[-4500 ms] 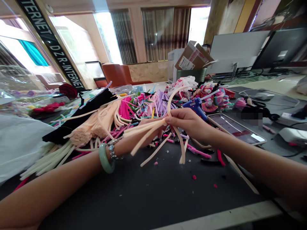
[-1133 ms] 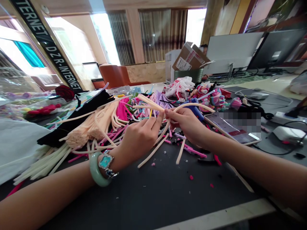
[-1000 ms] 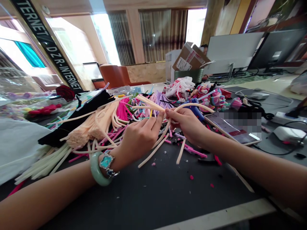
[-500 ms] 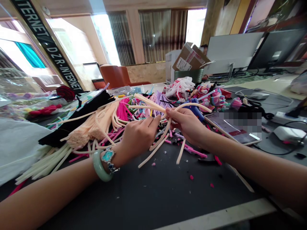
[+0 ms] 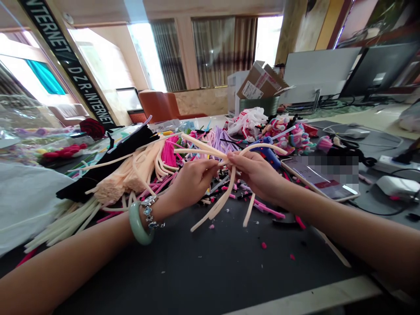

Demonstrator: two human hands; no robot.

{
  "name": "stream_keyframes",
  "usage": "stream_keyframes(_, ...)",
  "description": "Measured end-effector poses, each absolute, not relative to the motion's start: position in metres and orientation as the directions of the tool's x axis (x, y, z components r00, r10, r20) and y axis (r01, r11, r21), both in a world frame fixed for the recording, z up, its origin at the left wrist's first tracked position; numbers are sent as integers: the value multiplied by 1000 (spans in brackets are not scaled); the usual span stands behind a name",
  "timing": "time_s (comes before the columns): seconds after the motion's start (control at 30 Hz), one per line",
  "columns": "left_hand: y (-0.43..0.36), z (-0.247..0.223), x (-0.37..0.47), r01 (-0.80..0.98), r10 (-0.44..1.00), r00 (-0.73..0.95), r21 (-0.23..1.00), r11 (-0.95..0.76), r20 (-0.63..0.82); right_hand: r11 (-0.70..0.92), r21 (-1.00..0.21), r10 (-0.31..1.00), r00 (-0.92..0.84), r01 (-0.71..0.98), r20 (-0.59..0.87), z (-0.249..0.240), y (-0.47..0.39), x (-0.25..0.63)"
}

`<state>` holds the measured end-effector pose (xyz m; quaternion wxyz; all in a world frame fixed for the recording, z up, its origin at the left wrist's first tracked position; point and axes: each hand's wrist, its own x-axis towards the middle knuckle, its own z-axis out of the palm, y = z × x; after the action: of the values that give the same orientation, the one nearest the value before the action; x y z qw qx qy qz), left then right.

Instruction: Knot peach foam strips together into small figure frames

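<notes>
Several cream fuzzy stems (image 5: pixel 222 202) cross at one point above the dark table, their ends spreading up-left, right and downward. My right hand (image 5: pixel 257 173) pinches them where they meet, thumb and forefinger closed. My left hand (image 5: pixel 195 181) is closed at the left of that crossing, its fingertips on a stem close to my right fingers. A jade bangle and a bracelet are on the left wrist. A thick bundle of cream stems (image 5: pixel 131 175) lies left of my left hand, with pink stems (image 5: pixel 169 151) and purple stems (image 5: pixel 221 139) behind.
A phone (image 5: pixel 320 178) lies to the right, near a white charger (image 5: pixel 397 188). A blue tool (image 5: pixel 267 153) is behind my right hand. Farther back are a cardboard box (image 5: pixel 260 83), a plastic bag (image 5: pixel 247 121) and monitors (image 5: pixel 320 72). Coloured scraps dot the table (image 5: pixel 183 271).
My left hand has turned and its fingers have moved to the stem beside the crossing. The hanging stem ends have drawn closer together. My right hand keeps its pinch.
</notes>
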<state>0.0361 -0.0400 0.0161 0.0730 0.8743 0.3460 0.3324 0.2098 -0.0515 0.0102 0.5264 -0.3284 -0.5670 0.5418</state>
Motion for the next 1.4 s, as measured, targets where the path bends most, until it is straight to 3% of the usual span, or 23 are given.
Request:
stream_keyframes(0.43, -48, 20, 43, 369, 752, 499, 679, -635, 432, 337, -941, 921, -218, 26, 323, 11, -51, 210)
stream_keyframes(0.63, -46, 11, 48, 211, 827, 452, 860, -464, 335, 398, -907, 906, -214, 138, 365, 7, -51, 208)
stream_keyframes(0.83, -59, 12, 56, 155, 841, 459, 906, -393, 286, 295, -932, 944, -215, 210, 250, 10, -70, 212)
stream_keyframes(0.97, -77, 18, 57, 161, 858, 450, 923, -350, 247, 249, -957, 942, -269, 152, 203, 15, -86, 215)
stream_keyframes(1.23, -81, 14, 52, 249, 847, 382, 841, -480, 370, 174, -984, 947, -270, -25, 174, 13, -81, 208)
stream_keyframes(1.4, -75, 10, 53, 145, 832, 403, 872, -468, 380, 105, -991, 943, -308, -86, 127, 8, -77, 209)
